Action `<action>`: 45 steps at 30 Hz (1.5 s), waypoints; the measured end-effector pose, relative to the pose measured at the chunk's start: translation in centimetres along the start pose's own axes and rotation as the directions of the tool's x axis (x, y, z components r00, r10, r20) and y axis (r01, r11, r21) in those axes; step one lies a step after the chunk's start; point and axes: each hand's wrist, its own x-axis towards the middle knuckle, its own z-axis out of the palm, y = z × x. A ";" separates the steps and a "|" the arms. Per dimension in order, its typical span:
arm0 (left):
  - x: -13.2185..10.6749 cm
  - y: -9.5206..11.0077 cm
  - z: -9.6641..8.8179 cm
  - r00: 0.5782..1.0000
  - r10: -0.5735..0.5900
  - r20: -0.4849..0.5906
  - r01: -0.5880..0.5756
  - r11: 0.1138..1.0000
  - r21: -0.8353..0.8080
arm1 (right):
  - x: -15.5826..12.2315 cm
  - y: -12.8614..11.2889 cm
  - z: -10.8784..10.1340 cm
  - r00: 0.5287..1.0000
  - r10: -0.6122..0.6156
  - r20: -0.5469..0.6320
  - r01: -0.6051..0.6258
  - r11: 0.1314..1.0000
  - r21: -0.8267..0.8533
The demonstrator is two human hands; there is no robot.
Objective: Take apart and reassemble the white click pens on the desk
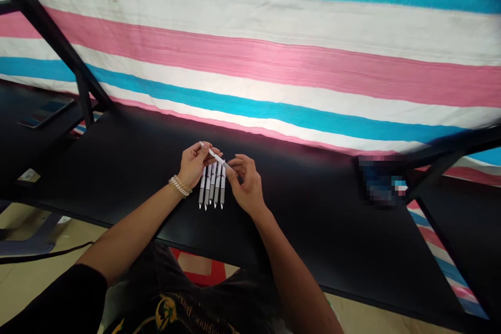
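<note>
A white pen (217, 158) slants across between my two hands above the table. My left hand (194, 163) pinches its upper-left part between thumb and fingers; a beaded bracelet (180, 186) circles that wrist. At the pen's lower-right end, my right hand (247, 183) has its thumb and forefinger around the tip, the other fingers loosely curled. Just below the held pen, several white pens with grey grips (212, 188) lie side by side, their metal tips toward me. The hands and the held pen hide their far ends.
The black table (313, 209) stretches left and right. Behind it hangs a striped sheet (274, 68). Dark frame bars slope at both sides. A blurred-out dark item (379, 182) sits at the right, and a flat dark device (46, 111) lies on the far-left surface.
</note>
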 end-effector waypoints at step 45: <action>4.1 9.3 -5.2 0.959 -0.217 0.181 0.261 0.923 -0.282 | -0.1 0.6 0.4 0.987 0.130 0.098 -0.125 0.991 -0.050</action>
